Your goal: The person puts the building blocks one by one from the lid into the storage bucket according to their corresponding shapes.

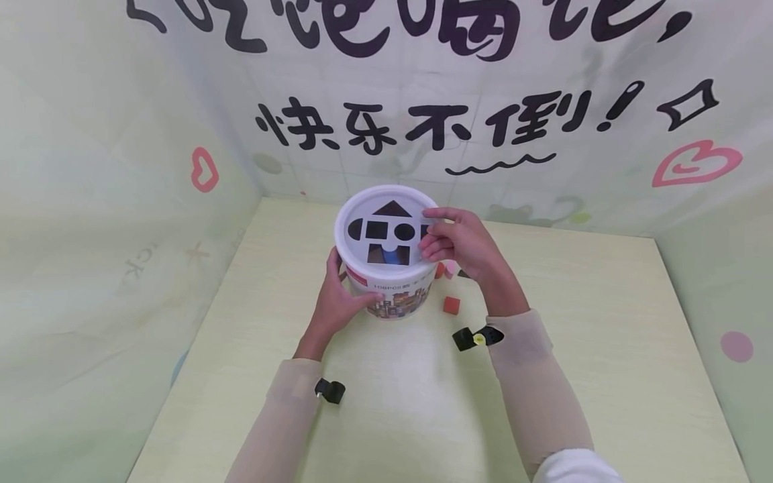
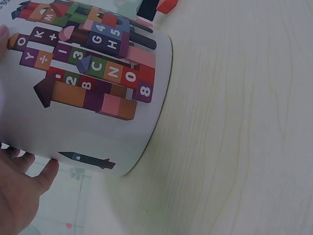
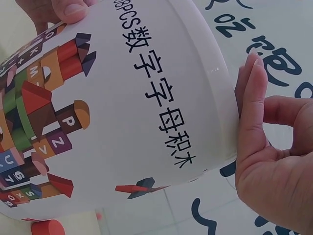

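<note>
A white shape-sorter bucket [image 1: 398,295] stands upright at the back of the table, its side printed with coloured blocks. Its white lid [image 1: 362,206] has dark cut-outs, including a triangle, a square and a circle. My left hand [image 1: 339,300] grips the bucket's left side, thumb across the front and fingers around the far side. Over the right part of the lid lies my right hand [image 1: 464,243], covering a cut-out there. In the right wrist view its straight fingers [image 3: 253,112] lie against the lid's top. A blue block [image 1: 392,256] shows inside the bridge-shaped cut-out.
To the right of the bucket lies a red cube [image 1: 451,305] on the pale wooden table [image 1: 580,335]. A round red block [image 1: 440,271], a pink block [image 1: 450,269] and a dark block [image 1: 464,274] sit near the bucket's right side. A printed cloth [image 1: 386,168] borders the table behind.
</note>
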`<move>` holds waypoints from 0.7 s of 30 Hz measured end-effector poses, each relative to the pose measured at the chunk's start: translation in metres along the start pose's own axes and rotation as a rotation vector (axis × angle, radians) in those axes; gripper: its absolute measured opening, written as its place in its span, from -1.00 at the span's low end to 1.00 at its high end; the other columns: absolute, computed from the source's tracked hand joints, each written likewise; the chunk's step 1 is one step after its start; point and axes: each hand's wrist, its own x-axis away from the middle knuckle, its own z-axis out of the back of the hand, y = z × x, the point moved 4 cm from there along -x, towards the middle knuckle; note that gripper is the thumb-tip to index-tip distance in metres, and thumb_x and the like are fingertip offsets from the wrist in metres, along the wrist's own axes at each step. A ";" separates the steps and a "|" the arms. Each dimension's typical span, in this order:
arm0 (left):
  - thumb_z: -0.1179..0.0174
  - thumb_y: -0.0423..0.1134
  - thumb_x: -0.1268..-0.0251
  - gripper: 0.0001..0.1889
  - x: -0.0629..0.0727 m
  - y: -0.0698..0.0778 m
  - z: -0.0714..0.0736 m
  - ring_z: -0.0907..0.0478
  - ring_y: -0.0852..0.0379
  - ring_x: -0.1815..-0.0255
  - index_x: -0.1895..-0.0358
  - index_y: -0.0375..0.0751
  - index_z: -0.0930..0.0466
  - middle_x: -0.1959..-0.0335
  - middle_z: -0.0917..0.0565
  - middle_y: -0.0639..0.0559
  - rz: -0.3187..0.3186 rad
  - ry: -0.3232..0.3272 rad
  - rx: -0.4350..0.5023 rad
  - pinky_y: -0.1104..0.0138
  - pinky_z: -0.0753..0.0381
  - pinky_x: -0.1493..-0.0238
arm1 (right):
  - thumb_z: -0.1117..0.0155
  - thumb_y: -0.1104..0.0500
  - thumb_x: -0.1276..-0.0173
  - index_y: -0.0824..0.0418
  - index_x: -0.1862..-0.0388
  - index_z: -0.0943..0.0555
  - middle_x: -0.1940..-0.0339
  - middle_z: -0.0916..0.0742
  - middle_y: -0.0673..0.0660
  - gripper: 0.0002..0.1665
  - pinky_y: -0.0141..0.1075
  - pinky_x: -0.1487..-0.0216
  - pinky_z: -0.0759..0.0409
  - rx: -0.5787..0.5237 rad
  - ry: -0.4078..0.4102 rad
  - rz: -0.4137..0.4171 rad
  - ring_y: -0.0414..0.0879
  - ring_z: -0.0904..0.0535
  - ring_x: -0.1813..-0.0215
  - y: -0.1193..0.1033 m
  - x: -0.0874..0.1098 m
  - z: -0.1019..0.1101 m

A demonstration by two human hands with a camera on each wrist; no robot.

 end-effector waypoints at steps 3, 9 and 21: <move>-0.60 0.03 0.22 0.24 0.000 0.000 -0.001 -0.04 0.13 -0.53 -0.52 0.30 0.14 -0.48 -0.17 0.22 0.001 -0.003 0.000 -0.02 -0.28 -0.44 | 0.01 0.36 -0.46 0.38 -0.31 -0.37 0.54 -0.70 0.14 -0.55 -0.35 0.46 -0.73 -0.006 0.006 0.005 -0.14 -0.65 0.59 0.001 0.000 0.002; -0.60 0.02 0.22 0.24 0.000 0.001 -0.001 -0.03 0.12 -0.54 -0.52 0.27 0.14 -0.49 -0.17 0.20 0.009 0.002 -0.001 -0.01 -0.27 -0.45 | 0.01 0.37 -0.45 0.38 -0.32 -0.37 0.55 -0.70 0.14 -0.53 -0.35 0.45 -0.73 -0.011 0.013 0.020 -0.14 -0.65 0.58 0.000 0.002 0.004; -0.60 0.07 0.24 0.24 0.000 0.001 -0.002 -0.03 0.11 -0.54 -0.52 0.32 0.14 -0.48 -0.18 0.22 0.008 0.000 0.002 -0.04 -0.27 -0.44 | -0.02 0.30 -0.47 0.31 -0.29 -0.41 0.51 -0.69 0.15 -0.57 -0.34 0.43 -0.74 0.032 0.046 0.039 -0.12 -0.66 0.56 0.003 0.009 0.014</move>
